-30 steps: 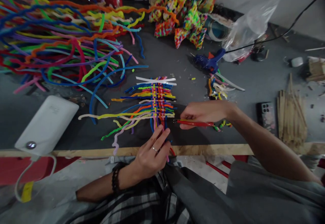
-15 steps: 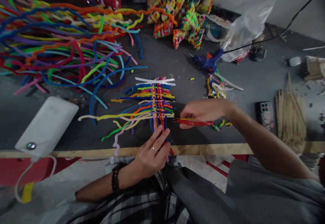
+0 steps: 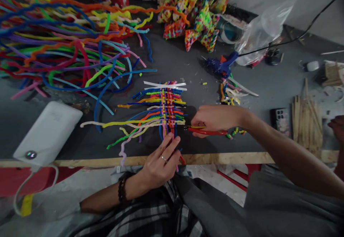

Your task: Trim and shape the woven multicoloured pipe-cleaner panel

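Note:
A small woven mat of colourful pipe cleaners (image 3: 167,104) lies on the grey table, loose ends sticking out on both sides. My left hand (image 3: 162,161), with a ring and a beaded bracelet, presses and holds the mat's lower pipe cleaner ends, its index and middle fingers stretched toward the weave. To its right, my right hand (image 3: 205,120) is closed around red-handled pliers (image 3: 208,131). Their dark jaws point left, close to the mat's lower right edge; whether they touch a strand I cannot tell. Two crossed white strips (image 3: 164,85) lie at the mat's top.
Loose pipe cleaners (image 3: 67,47) heap at the upper left, above a white power bank (image 3: 48,133). Woven bow-like pieces (image 3: 193,18) sit at the back. A blue glue gun (image 3: 221,65), phone (image 3: 279,120) and wooden sticks (image 3: 306,122) lie rightward. Another person's hand (image 3: 337,127) shows at the right edge.
My hands, the pliers and the mat stay almost the same, with a slight shift of the view. Another person's hand has come into sight at the right edge.

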The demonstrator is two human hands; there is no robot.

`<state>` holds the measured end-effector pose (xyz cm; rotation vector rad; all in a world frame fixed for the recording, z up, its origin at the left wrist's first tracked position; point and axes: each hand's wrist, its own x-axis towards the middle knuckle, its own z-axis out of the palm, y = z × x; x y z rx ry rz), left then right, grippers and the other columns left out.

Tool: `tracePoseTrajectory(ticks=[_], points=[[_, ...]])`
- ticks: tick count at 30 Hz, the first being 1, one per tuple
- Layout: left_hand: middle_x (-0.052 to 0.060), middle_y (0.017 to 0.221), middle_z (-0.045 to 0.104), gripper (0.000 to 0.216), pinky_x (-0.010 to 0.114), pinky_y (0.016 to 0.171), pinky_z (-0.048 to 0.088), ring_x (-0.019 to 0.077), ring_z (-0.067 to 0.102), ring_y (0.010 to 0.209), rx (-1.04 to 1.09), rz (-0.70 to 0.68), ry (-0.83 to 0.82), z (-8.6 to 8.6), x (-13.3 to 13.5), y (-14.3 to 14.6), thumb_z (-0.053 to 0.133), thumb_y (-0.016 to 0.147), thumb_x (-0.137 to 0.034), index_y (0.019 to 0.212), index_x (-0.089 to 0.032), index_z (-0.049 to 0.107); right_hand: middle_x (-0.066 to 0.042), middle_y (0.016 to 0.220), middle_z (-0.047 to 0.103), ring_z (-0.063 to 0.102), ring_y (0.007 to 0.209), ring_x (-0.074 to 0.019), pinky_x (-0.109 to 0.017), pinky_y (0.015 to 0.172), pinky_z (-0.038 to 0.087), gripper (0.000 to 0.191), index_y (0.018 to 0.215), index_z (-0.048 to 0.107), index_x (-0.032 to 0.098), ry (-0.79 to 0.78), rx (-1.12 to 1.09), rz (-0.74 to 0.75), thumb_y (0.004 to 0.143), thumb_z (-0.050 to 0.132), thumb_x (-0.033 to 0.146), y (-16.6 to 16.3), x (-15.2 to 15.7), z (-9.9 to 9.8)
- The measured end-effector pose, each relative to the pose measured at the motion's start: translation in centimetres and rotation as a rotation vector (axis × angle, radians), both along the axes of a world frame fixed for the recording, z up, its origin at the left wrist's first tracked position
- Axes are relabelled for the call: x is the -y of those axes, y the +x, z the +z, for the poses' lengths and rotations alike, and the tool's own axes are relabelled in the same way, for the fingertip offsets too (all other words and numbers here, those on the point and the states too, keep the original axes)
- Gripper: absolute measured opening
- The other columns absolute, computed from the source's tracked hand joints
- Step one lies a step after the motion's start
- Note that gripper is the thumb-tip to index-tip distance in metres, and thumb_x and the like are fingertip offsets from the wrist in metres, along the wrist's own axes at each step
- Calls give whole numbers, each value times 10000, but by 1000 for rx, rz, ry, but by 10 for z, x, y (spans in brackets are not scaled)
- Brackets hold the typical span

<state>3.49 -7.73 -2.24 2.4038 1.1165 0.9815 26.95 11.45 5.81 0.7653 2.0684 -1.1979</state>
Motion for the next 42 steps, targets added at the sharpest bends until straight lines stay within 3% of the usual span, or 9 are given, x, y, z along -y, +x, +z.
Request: tracePoseTrajectory(ticks=[4,14,21,26,32,37,42], points=[[229,1492,666,253,462,1159,610,419,555,1497,9,-5,4,-3,1,-1,756,874,-50,1125,-78,740,5,576,575,280,556,-100,-323,603,216,421,733,740,162,123,20,68,983,596,467,-4,0,6],[209,1493,671,274,438,1199,584,398,554,1504,1,23,14,-5,4,1,780,861,-48,1131,-73,745,-16,626,644,264,553,-106,-344,634,215,338,733,737,163,124,-41,158,963,584,357,-5,-5,6],[197,1542,634,271,464,1186,596,402,543,1513,5,10,-37,-8,7,-2,721,892,-70,1161,-97,743,-41,705,664,403,605,-123,-328,639,219,253,785,730,158,116,-24,128,946,599,304,-6,-6,2],[172,1568,617,295,461,1181,604,395,533,1523,34,2,-63,-10,7,-6,712,892,-57,1179,-120,734,30,586,529,348,561,-97,-312,603,220,343,705,639,166,-15,-18,57,969,584,377,-5,-3,-2],[162,1605,587,329,487,1202,590,396,512,1535,73,-14,-78,-13,8,-7,748,896,-83,1217,-147,719,51,571,477,308,574,-98,-306,593,223,548,681,547,184,-42,-1,23,1002,567,628,-2,-2,-2],[195,1568,613,343,507,1202,590,420,493,1543,84,-41,-63,-12,7,-7,753,872,-58,1209,-113,720,47,591,473,308,585,-96,-306,592,227,571,694,526,179,-80,-29,26,1037,529,636,-2,-6,6],[213,1521,645,339,499,1199,595,426,487,1547,98,-56,-51,-11,6,-7,748,856,-42,1191,-90,722,46,599,468,311,601,-97,-298,590,235,579,707,555,166,-112,-70,39,1065,499,617,-5,-6,0]])
